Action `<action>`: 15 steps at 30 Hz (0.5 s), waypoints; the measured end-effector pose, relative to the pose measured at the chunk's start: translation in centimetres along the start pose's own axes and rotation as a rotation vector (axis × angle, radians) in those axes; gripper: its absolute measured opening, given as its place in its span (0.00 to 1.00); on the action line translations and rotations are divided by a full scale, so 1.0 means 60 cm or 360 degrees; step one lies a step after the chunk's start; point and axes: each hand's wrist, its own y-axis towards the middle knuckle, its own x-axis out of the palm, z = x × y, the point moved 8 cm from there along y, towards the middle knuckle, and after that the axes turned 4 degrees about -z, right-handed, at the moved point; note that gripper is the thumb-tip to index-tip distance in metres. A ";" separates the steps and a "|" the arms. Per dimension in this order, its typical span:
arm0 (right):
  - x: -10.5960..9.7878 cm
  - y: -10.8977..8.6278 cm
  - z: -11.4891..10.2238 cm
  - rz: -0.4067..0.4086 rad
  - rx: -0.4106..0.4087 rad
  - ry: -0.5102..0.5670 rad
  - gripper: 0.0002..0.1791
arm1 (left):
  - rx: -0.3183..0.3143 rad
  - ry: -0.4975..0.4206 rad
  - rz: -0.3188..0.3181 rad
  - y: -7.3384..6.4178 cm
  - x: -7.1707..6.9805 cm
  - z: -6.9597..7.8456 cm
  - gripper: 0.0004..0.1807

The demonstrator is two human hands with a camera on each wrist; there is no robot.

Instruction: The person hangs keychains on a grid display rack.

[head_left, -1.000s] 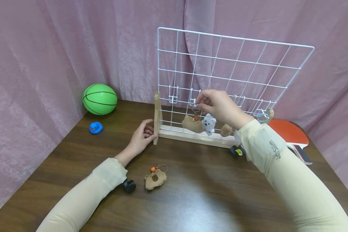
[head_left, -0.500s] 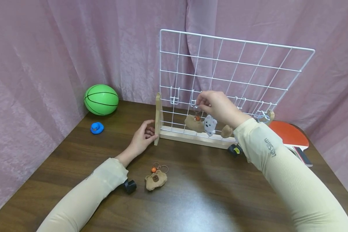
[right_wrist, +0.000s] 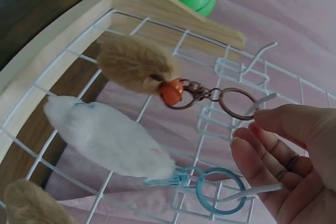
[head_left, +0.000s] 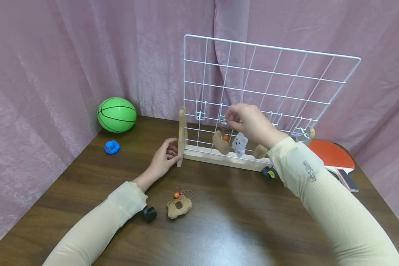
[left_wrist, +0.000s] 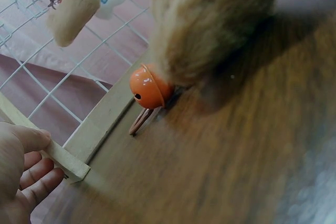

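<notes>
My right hand (head_left: pixel 252 120) pinches the bronze ring (right_wrist: pixel 221 100) of a brown plush keychain (head_left: pixel 221 142) between thumb and index finger. In the right wrist view the ring appears to loop over a white hook (right_wrist: pixel 269 97) on the wire grid. An orange bell (right_wrist: pixel 171 93) joins plush and ring. Beside it, a white bear keychain (head_left: pixel 240 144) hangs by its blue ring (right_wrist: pixel 199 192) from another hook. My left hand (head_left: pixel 161 159) holds the stand's left wooden leg (head_left: pixel 181 129), thumb on one side. Another brown bear keychain (head_left: pixel 180 207) lies on the table.
The white wire grid (head_left: pixel 272 69) stands on a wooden base. Another brown plush (head_left: pixel 260 151) hangs right of the bear, partly behind my wrist. A green ball (head_left: pixel 116 114) and blue rubber duck (head_left: pixel 111 147) sit left. A red table tennis paddle (head_left: pixel 330 153) lies right.
The brown plush has swung from lying sideways to hanging more upright below its ring. My right hand stays at the hook with little movement. The left hand keeps its hold on the leg.
</notes>
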 end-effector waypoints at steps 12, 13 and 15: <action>-0.028 -0.035 -0.016 0.0225 -0.0061 0.0138 0.09 | 0.0005 0.0018 -0.0016 0.000 0.001 0.001 0.33; -0.029 -0.039 -0.018 0.0237 -0.0066 0.0148 0.09 | 0.0002 0.0017 -0.0015 0.000 0.000 0.001 0.33; -0.031 -0.045 -0.023 0.0259 -0.0076 0.0180 0.08 | 0.0000 0.0017 -0.0013 -0.001 -0.001 0.001 0.33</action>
